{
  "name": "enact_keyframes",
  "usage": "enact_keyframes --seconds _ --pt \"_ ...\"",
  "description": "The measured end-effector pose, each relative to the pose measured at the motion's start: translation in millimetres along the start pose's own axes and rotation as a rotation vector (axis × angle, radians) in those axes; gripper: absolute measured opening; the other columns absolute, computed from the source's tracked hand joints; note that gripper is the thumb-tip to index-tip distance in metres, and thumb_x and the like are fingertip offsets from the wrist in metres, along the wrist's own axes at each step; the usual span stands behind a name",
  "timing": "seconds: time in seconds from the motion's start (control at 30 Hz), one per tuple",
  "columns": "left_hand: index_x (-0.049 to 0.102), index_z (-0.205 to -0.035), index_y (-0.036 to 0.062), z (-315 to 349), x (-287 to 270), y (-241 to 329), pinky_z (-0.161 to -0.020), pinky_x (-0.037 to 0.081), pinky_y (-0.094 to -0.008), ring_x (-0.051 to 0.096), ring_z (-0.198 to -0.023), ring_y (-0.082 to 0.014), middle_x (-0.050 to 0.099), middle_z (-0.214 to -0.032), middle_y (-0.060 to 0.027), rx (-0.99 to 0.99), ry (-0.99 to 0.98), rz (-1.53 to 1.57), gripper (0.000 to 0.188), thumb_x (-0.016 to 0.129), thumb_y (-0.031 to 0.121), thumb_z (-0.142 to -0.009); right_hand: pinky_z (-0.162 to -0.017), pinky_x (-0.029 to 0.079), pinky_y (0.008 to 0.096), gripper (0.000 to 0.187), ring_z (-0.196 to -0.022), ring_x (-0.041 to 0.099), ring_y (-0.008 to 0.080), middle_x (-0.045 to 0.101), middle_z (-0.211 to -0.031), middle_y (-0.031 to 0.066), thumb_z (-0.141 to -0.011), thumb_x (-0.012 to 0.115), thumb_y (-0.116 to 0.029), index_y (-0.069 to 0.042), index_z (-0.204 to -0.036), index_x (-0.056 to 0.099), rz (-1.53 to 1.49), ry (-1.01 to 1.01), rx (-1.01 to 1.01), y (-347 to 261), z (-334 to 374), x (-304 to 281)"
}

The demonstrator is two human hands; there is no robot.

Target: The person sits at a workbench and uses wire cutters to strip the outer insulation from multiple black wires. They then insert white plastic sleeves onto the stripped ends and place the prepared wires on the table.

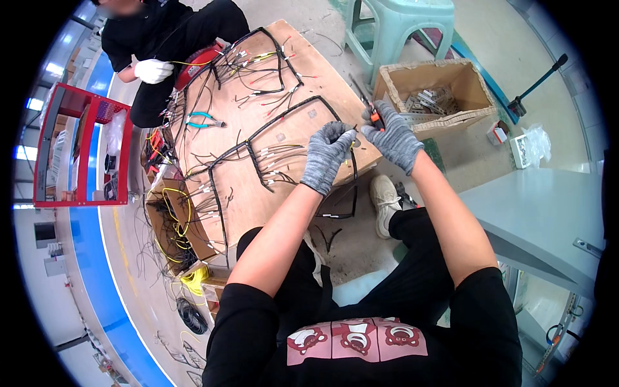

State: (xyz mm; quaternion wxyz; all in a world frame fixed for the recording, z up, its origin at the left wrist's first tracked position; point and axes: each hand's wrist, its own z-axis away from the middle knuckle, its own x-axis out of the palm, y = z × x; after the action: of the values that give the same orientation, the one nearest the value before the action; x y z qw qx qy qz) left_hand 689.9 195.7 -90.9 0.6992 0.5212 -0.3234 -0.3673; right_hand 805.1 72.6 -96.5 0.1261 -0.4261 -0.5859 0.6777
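Observation:
Both hands wear grey knit gloves at the right edge of a wooden board (pixel 303 58). My left hand (pixel 325 157) is closed, with thumb and forefinger pinched on the end of a black wire harness (pixel 272 120). The harness is taped black, with side branches of thin wires carrying white tags. Just to the right, my right hand (pixel 394 138) is wrapped round a hand tool (pixel 376 119) with orange and black parts. A long thin grey piece points up from that tool; its exact kind is unclear. The fingertips of both hands are close together.
A second harness (pixel 284 64) and teal-handled pliers (pixel 205 120) lie on the board. A co-worker's white-gloved hand (pixel 153 71) holds a yellow wire at the far left. Around stand a carton (pixel 464 77) of metal pieces, a green stool (pixel 406 19), a red shelf (pixel 80 202) and a grey table (pixel 541 213).

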Motion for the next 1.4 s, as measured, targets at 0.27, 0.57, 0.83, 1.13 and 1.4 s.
enact_keyframes --seconds 0.27,0.57,0.83,1.13,1.4 --pt "0.061 -0.087 0.0044 -0.8 -10.1 2.0 -0.047 0.037 -0.0181 0.047 -0.052 -0.0043 0.061 -0.069 -0.0006 0.039 0.023 0.133 0.007 0.058 0.011 -0.084 -0.074 0.045 0.0418 0.032 -0.086 0.055 0.0392 0.057 -0.087 0.0221 -0.068 0.063 -0.008 -0.001 -0.095 0.048 0.654 -0.163 -0.003 -31.8 16.2 -20.0" --pt "0.06 -0.084 0.0035 -1.7 -8.4 -0.7 -0.046 0.037 -0.0188 0.046 -0.051 -0.0042 0.059 -0.066 0.0 0.077 0.027 0.132 0.005 0.057 0.007 -0.083 -0.082 0.044 0.0405 0.039 -0.091 0.057 0.0316 0.059 -0.093 0.0174 -0.067 0.064 -0.012 -0.003 -0.103 0.05 0.829 -0.192 0.04 -48.9 19.4 -20.4" --pt "0.06 -0.084 0.0039 -3.6 -8.2 -3.2 -0.047 0.036 -0.0184 0.045 -0.051 -0.0039 0.059 -0.067 0.0003 0.091 -0.003 0.16 0.004 0.057 0.006 -0.083 -0.079 0.045 0.04 0.038 -0.09 0.056 0.0354 0.057 -0.094 0.0195 -0.066 0.065 -0.008 -0.003 -0.1 0.048 0.831 -0.211 0.044 -49.1 19.3 -21.6" --pt "0.06 -0.086 0.0042 -1.1 -5.4 1.2 -0.047 0.036 -0.0182 0.045 -0.052 -0.0038 0.059 -0.068 0.001 0.078 0.015 0.154 0.005 0.056 0.006 -0.084 -0.074 0.046 0.042 0.036 -0.086 0.056 0.0379 0.058 -0.089 0.021 -0.068 0.065 -0.01 -0.003 -0.098 0.047 0.723 -0.268 0.132 -46.3 20.0 -22.5" --pt "0.059 -0.088 0.0049 -4.0 -6.1 2.6 -0.049 0.035 -0.0183 0.043 -0.053 -0.0049 0.056 -0.069 0.0009 0.116 -0.01 0.123 0.007 0.056 0.011 -0.087 -0.064 0.048 0.0356 0.027 -0.071 0.059 0.0276 0.06 -0.081 0.0116 -0.077 0.06 -0.013 -0.005 -0.101 0.05 0.147 -0.41 0.273 -21.1 25.2 -13.6"
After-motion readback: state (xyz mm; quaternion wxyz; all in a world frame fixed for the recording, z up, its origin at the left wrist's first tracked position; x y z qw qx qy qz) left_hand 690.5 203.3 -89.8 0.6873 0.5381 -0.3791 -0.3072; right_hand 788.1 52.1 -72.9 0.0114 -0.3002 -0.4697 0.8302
